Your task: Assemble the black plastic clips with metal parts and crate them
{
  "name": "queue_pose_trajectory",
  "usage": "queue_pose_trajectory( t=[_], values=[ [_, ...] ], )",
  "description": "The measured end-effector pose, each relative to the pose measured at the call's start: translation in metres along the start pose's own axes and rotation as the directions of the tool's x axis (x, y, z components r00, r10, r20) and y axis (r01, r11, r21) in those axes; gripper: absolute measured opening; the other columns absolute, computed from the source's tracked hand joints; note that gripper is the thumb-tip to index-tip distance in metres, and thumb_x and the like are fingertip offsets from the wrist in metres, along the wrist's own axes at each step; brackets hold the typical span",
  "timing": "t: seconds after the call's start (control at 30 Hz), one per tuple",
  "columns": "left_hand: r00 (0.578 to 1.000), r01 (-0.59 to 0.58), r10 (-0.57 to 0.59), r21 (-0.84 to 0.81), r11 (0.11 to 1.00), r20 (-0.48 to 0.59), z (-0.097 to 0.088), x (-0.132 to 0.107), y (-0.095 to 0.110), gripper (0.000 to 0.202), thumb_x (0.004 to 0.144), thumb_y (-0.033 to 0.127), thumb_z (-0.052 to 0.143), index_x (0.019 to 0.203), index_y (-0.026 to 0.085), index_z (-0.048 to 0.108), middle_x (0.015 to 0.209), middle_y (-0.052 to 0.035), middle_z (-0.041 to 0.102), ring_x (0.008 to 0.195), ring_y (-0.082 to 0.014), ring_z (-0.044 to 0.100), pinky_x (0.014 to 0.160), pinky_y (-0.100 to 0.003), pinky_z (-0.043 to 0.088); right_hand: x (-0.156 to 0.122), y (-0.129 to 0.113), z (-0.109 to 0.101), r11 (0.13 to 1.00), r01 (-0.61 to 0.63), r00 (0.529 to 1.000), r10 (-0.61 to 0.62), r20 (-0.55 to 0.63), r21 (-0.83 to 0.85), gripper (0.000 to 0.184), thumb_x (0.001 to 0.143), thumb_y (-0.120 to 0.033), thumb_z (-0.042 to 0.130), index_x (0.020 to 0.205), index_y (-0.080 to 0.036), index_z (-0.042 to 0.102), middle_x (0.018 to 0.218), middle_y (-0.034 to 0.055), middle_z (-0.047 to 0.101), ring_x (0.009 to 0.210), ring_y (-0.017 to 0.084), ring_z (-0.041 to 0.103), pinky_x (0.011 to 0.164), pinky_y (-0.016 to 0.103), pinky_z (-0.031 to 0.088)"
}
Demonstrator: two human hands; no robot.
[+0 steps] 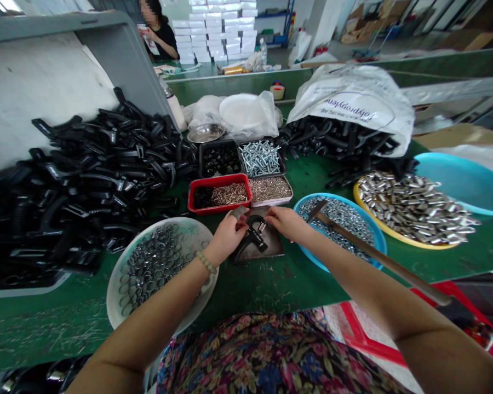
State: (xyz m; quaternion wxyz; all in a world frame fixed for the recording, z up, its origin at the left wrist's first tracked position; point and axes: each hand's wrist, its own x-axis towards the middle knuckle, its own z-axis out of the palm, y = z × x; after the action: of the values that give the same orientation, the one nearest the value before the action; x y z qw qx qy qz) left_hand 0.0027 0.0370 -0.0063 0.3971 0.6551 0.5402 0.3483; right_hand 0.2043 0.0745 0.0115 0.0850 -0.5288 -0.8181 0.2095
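A black curved part with a handle-like tail (252, 239) lies over a dark metal plate (274, 243) in front of me. My left hand (229, 232) is closed at the part's upper left, fingertips pinched on it. A grey piece (239, 212) shows at those fingers; whether it is held or worn, I cannot tell. My right hand (286, 221) is closed, with thumb and fingertips at a small ribbed metal piece (262, 225) on the part's right side. Left of the plate stands a white basin of metal rings (156, 268); right of it, a blue basin of small metal pieces (345, 221).
Behind the plate are a red tray (195, 208), a tray of screws (261, 157) and other small-parts trays. Black parts (119, 169) pile up left. A hammer (378, 254) lies across the blue basin. Metal sleeves (414, 208) fill a yellow basin. A person (160, 35) is beyond.
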Motion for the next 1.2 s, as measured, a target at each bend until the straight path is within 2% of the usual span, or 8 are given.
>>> queue_pose_trajectory(
  t=[0.13, 0.4, 0.6, 0.8, 0.93, 1.03, 1.1, 1.2],
  values=[
    [0.999, -0.001, 0.001, 0.013, 1.000, 0.037, -0.003, 0.001, 0.000, 0.046, 0.076, 0.008, 0.054, 0.121, 0.018, 0.052, 0.101, -0.0048, 0.055, 0.080, -0.0123, 0.061, 0.081, -0.031, 0.052, 0.000, 0.004, 0.000, 1.000, 0.003, 1.000, -0.003, -0.007, 0.005, 0.017, 0.090, -0.026, 0.050, 0.090, -0.016, 0.063, 0.086, 0.0059, 0.068, 0.077, 0.016, 0.062, 0.064, 0.023, 0.040],
    [0.998, -0.013, 0.009, 0.048, 0.999, 0.069, -0.005, 0.003, 0.002, 0.045, 0.077, 0.009, 0.054, 0.121, 0.017, 0.052, 0.102, -0.0058, 0.055, 0.082, -0.0132, 0.061, 0.081, -0.031, 0.051, -0.012, -0.015, -0.004, 0.968, 0.093, 0.995, -0.086, 0.040, -0.234, 0.016, 0.090, -0.018, 0.046, 0.090, -0.012, 0.061, 0.090, 0.0127, 0.066, 0.088, 0.023, 0.060, 0.073, 0.029, 0.040],
    [0.998, -0.024, 0.022, 0.057, 0.998, 0.052, -0.003, 0.004, 0.002, 0.046, 0.076, 0.007, 0.054, 0.121, 0.017, 0.052, 0.106, -0.0069, 0.054, 0.081, -0.0129, 0.061, 0.079, -0.030, 0.052, -0.021, -0.033, -0.001, 0.826, 0.231, 0.972, -0.212, 0.097, -0.514, 0.020, 0.087, -0.007, 0.041, 0.089, -0.011, 0.060, 0.086, 0.0144, 0.063, 0.083, 0.024, 0.058, 0.068, 0.031, 0.040],
    [0.998, -0.066, 0.062, 0.159, 0.985, 0.028, -0.001, 0.002, 0.004, 0.045, 0.079, 0.007, 0.053, 0.123, 0.017, 0.051, 0.107, -0.0069, 0.054, 0.084, -0.0134, 0.061, 0.083, -0.030, 0.051, -0.026, -0.009, 0.002, 0.842, 0.285, 0.941, -0.338, -0.035, -0.457, 0.019, 0.091, -0.022, 0.043, 0.095, -0.014, 0.061, 0.091, 0.0110, 0.064, 0.087, 0.023, 0.057, 0.072, 0.032, 0.042],
    [0.988, -0.155, 0.141, 0.332, 0.930, 0.068, 0.002, -0.002, 0.013, 0.036, 0.083, 0.009, 0.049, 0.118, 0.016, 0.054, 0.115, -0.0090, 0.053, 0.089, -0.0152, 0.061, 0.088, -0.029, 0.048, -0.056, 0.045, -0.016, 0.883, -0.043, 0.969, -0.077, -0.235, -0.467, 0.032, 0.091, -0.034, 0.045, 0.113, -0.013, 0.055, 0.107, 0.0154, 0.063, 0.100, 0.028, 0.055, 0.081, 0.039, 0.043],
    [0.965, -0.250, 0.176, 0.491, 0.835, 0.192, 0.003, -0.006, 0.022, 0.025, 0.089, 0.014, 0.040, 0.105, 0.016, 0.059, 0.122, -0.0095, 0.052, 0.091, -0.0169, 0.061, 0.087, -0.030, 0.047, -0.077, 0.084, -0.029, 0.796, -0.273, 0.960, 0.190, -0.205, -0.540, 0.031, 0.088, -0.036, 0.048, 0.106, -0.013, 0.057, 0.105, 0.0171, 0.062, 0.101, 0.033, 0.054, 0.079, 0.046, 0.044],
    [0.961, -0.256, 0.152, 0.543, 0.800, 0.230, 0.003, -0.008, 0.024, 0.027, 0.092, 0.016, 0.035, 0.102, 0.016, 0.060, 0.123, -0.0095, 0.053, 0.086, -0.0167, 0.062, 0.085, -0.030, 0.048, -0.086, 0.094, -0.031, 0.779, -0.292, 0.956, 0.253, -0.148, -0.555, 0.028, 0.089, -0.032, 0.047, 0.105, -0.012, 0.056, 0.105, 0.0177, 0.062, 0.101, 0.033, 0.056, 0.079, 0.045, 0.045],
    [0.955, -0.279, 0.173, 0.543, 0.792, 0.239, 0.000, -0.013, 0.017, 0.027, 0.092, 0.017, 0.035, 0.108, 0.016, 0.057, 0.121, -0.0084, 0.056, 0.091, -0.0165, 0.062, 0.088, -0.030, 0.047, -0.090, 0.073, -0.029, 0.831, -0.321, 0.947, 0.269, -0.176, -0.454, 0.031, 0.093, -0.030, 0.037, 0.113, -0.013, 0.052, 0.107, 0.0180, 0.062, 0.090, 0.029, 0.062, 0.070, 0.039, 0.047]
  ],
)
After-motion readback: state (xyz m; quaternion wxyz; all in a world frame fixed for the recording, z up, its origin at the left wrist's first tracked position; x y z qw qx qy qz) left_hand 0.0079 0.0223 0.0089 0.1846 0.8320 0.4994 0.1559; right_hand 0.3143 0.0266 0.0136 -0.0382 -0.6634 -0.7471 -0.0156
